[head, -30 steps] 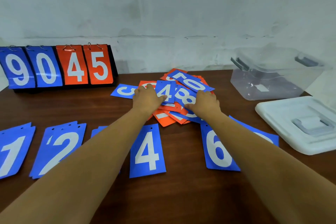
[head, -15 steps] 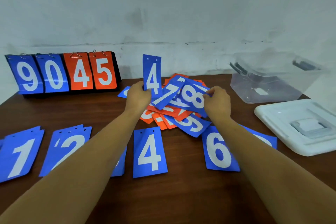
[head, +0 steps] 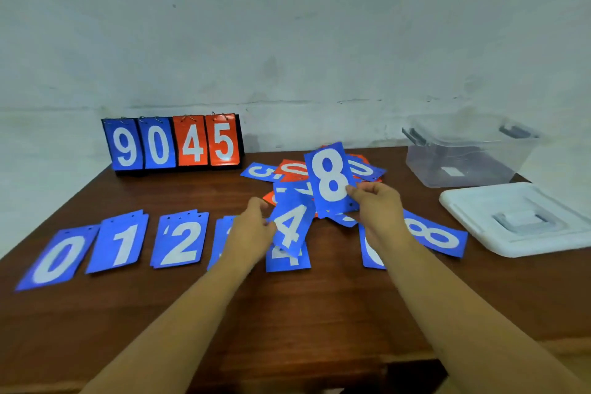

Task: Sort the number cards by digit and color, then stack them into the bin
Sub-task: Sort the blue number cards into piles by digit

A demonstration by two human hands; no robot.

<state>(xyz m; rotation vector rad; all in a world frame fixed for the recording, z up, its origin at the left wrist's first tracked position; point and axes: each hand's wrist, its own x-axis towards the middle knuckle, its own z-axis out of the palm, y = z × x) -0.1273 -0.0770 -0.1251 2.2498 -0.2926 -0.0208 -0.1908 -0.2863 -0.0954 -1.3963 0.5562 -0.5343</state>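
My left hand [head: 252, 227] pinches a blue 4 card [head: 289, 227], tilted just above the blue 4 card lying on the table [head: 287, 261]. My right hand [head: 379, 211] holds a blue 8 card [head: 331, 181] upright over the mixed pile of blue and orange cards [head: 294, 169]. Sorted blue cards lie in a row near me: 0 [head: 56, 261], 1 [head: 120, 243], 2 [head: 179, 241], a card half hidden by my left arm, a 6 [head: 371, 254] mostly under my right arm, and an 8 [head: 436, 237]. The clear bin [head: 467, 152] stands at the back right.
A flip scoreboard [head: 174, 142] showing 9 0 4 5 stands at the back left against the wall. The white bin lid [head: 524, 217] lies right of the cards, in front of the bin. The brown table's front edge [head: 319, 358] is close to me.
My left hand brought the blue 4 card down from upright toward the 4 on the table. My right hand lifted the blue 8 card out of the pile. The view shifted right and back.
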